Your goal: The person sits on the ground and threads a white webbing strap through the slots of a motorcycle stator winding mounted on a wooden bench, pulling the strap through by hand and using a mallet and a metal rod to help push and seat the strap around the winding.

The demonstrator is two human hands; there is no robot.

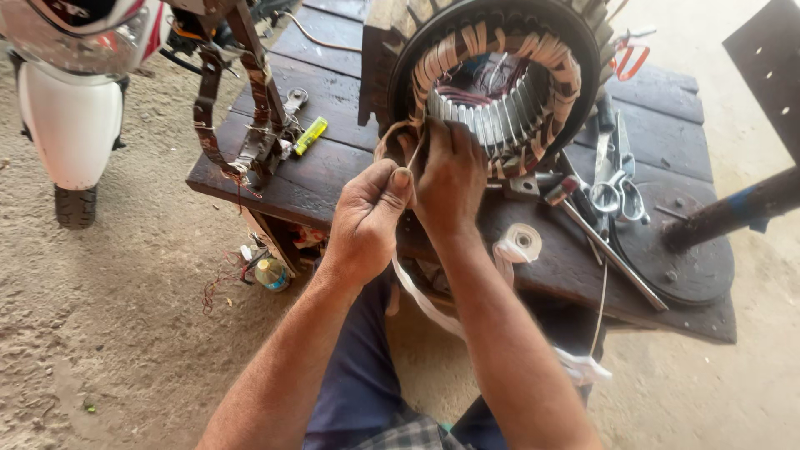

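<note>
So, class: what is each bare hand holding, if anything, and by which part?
The left hand pinches a thin whitish tape strand near its upper end. The right hand grips the tan wrapped coil at the round motor stator's lower edge.

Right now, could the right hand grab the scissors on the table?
Probably yes. The scissors lie uncovered on the dark wooden table, just beside the right hand, with nothing between them. But that hand is busy at the motor's tape-wrapped winding.

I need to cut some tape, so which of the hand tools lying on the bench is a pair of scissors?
The scissors lie right of the motor stator, silver with two finger loops toward the bench's near edge. The long metal rod beside them is plain, without loops.
</note>
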